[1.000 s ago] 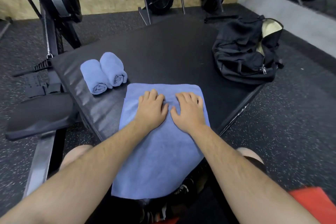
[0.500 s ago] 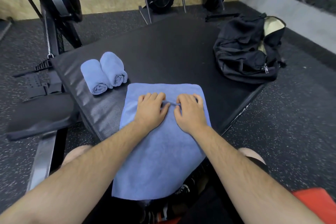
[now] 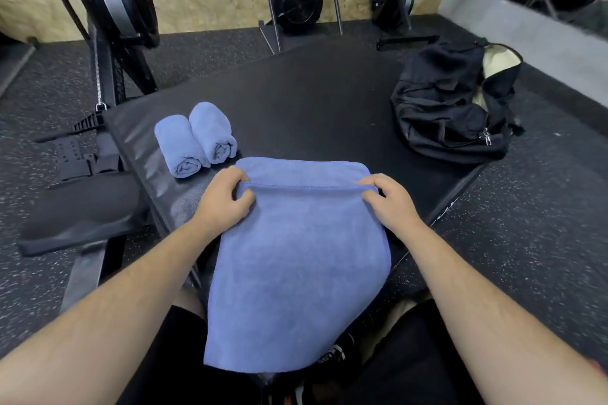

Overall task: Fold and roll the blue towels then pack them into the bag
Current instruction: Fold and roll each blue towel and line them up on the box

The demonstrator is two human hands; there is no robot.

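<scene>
A blue towel (image 3: 296, 266) lies flat on the black padded mat (image 3: 312, 102) and hangs over its near edge toward my legs. My left hand (image 3: 223, 200) pinches the upper layer's hem at its left corner. My right hand (image 3: 388, 200) pinches the same hem at its right corner, with the hem stretched straight between them. A strip of the lower layer shows beyond the hem. Two rolled blue towels (image 3: 197, 141) lie side by side on the mat to the left. The black bag (image 3: 450, 108) sits at the mat's right corner, its top open on a pale lining.
Rowing machines stand along the plywood wall behind, one (image 3: 115, 10) close at the left with a chain and foot straps (image 3: 75, 154). A black seat pad (image 3: 79, 214) lies left of the mat. Speckled rubber floor surrounds the mat.
My hands were together, flat on the middle of the towel. They curled onto the hem, then slid apart to the left and right corners, lifting the upper layer's edge.
</scene>
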